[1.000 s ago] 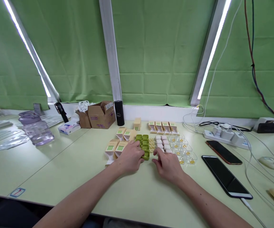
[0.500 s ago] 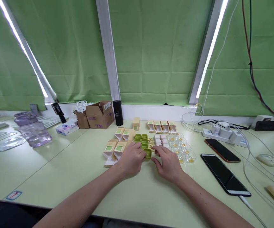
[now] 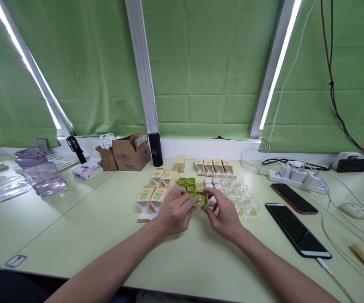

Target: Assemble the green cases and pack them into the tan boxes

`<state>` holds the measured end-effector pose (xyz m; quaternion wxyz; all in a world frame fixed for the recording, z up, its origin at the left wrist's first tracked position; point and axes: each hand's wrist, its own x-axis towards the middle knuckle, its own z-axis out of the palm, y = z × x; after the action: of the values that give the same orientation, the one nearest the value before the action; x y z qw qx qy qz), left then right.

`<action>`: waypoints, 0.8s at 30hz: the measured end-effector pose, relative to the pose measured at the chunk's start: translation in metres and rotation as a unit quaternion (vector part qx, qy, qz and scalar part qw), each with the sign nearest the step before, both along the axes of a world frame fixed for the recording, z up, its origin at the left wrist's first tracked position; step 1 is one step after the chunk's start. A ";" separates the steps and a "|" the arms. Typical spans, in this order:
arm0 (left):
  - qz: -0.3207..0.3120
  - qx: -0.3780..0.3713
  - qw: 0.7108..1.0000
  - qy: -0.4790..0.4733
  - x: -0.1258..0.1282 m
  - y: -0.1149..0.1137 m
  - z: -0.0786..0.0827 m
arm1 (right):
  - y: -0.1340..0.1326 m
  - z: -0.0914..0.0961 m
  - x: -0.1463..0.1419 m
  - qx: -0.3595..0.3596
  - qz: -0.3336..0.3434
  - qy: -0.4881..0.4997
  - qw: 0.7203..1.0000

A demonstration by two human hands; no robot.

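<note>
Between my two hands is a small square green box [image 3: 201, 198], its hollow side facing me. My left hand [image 3: 176, 210] pinches its left side with thumb and fingers. On the opposite side, my right hand [image 3: 222, 212] grips it with thumb below and index finger above. Several more green boxes [image 3: 191, 187] stand in rows just behind. Right of them lie small beige pieces [image 3: 199, 185] and white rounded pieces [image 3: 216, 182]. Clear plastic cases with yellow centres [image 3: 247, 201] are grouped beyond my right hand. Folded paper cartons with green labels [image 3: 146, 197] lie left of my left hand.
More cartons [image 3: 215, 167] form a row at the back. Two phones [image 3: 297, 229] and a power strip [image 3: 297, 180] with trailing cables lie at right. Brown cardboard box [image 3: 131, 152], black cylinder [image 3: 155, 150], tissue pack [image 3: 87, 170] and purple water bottle [image 3: 41, 172] stand at left.
The green box has come up off the front of the group and a little to the right. My right hand, earlier apart from it, has closed on its right side.
</note>
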<state>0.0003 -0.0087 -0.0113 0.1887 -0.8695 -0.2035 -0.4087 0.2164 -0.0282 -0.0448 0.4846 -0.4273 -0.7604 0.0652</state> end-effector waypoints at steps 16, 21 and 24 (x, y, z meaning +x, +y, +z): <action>-0.050 -0.064 0.994 -0.067 -0.001 0.006 -0.002 | -0.005 0.006 -0.004 -0.043 0.081 0.132 0.987; -0.050 -0.064 0.994 -0.078 -0.002 0.010 -0.004 | -0.006 0.007 -0.005 -0.051 0.086 0.140 0.985; -0.047 -0.086 0.991 -0.095 -0.002 0.013 -0.005 | -0.006 0.008 -0.005 -0.060 0.090 0.140 0.984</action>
<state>-0.0014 0.0043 -0.0162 0.0734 -0.8484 -0.2135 -0.4788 0.2113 -0.0338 -0.0367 0.5520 -0.3725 -0.7150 0.2130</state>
